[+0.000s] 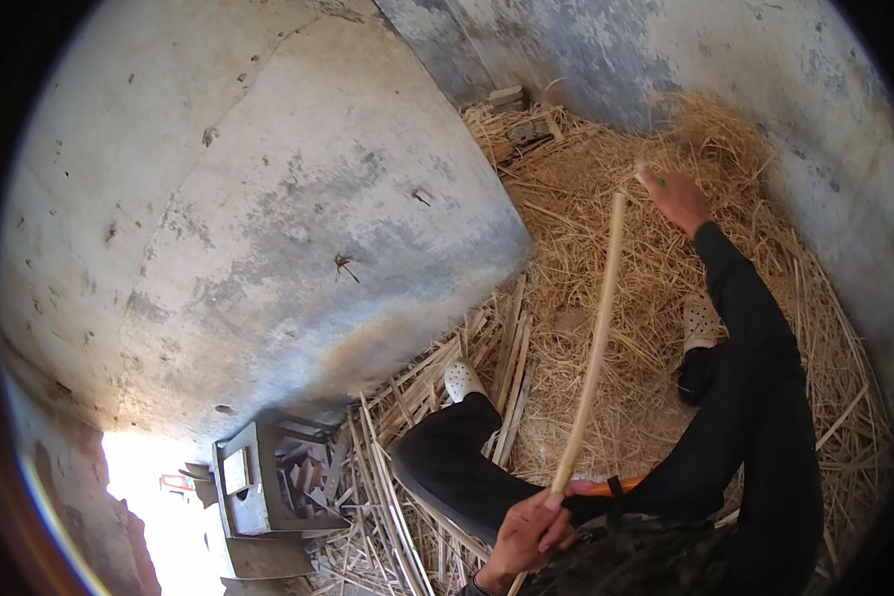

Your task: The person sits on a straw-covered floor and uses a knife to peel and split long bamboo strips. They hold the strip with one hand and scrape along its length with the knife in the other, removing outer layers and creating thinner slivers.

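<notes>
A long, pale strip that looks like split bamboo (600, 333) runs from my lap up and away over the straw, curving slightly. Its lower part is gripped by my left hand (532, 536), with the thumb along it. My right hand (677, 201) is stretched out beside the strip's far end, a small gap apart from it. The fingers there are drawn together, slightly blurred, with a small green spot among them; what they hold is not clear. Across my lap, close to the left hand, lies an orange rod-like piece (606, 488) crossed by a black band.
Loose straw (576, 248) covers the floor between my legs. Pale split strips (392, 497) lie in a heap at lower left, near a grey box-like metal object (253, 477). Worn plaster walls (318, 169) rise at left and right. Bricks (507, 97) sit in the far corner.
</notes>
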Tool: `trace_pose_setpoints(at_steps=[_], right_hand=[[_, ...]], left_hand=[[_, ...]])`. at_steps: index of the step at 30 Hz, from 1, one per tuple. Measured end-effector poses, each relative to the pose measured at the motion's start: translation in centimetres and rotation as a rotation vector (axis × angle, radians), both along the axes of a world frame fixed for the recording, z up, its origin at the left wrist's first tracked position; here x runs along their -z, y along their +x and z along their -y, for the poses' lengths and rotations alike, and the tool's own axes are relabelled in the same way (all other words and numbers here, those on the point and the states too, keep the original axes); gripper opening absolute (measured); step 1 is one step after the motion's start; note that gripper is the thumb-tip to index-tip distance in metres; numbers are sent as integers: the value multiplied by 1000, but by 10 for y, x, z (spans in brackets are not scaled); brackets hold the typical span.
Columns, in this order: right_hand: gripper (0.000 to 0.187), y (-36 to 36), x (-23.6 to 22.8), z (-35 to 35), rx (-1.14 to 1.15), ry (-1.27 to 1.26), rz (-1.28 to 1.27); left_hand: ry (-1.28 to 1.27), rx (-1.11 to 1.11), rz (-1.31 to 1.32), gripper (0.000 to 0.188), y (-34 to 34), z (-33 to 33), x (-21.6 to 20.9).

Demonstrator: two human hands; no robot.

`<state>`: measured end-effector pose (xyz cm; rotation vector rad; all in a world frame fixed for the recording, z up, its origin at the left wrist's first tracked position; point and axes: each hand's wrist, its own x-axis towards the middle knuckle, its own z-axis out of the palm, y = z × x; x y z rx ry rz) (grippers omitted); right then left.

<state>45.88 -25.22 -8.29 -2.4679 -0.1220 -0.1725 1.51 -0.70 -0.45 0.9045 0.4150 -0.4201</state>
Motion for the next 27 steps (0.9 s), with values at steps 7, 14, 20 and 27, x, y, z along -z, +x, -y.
trace_pose_setpoints(at_steps=[7,14,20,27], right_hand=[[72,-134,-26,-73,-621,181,282],[73,-169,-31,-101,-686,-15,245],[73,-198,-29,-114,-813,81,522],[76,-185,-26,-117,-734,23,544]], left_hand=[[227,-189,171,48,39,-17,4],[372,-185,198,49,42,-6,-8],[527,-160,225,48,34,-4,-10],[664,-141,266,50,33,-6,-14]])
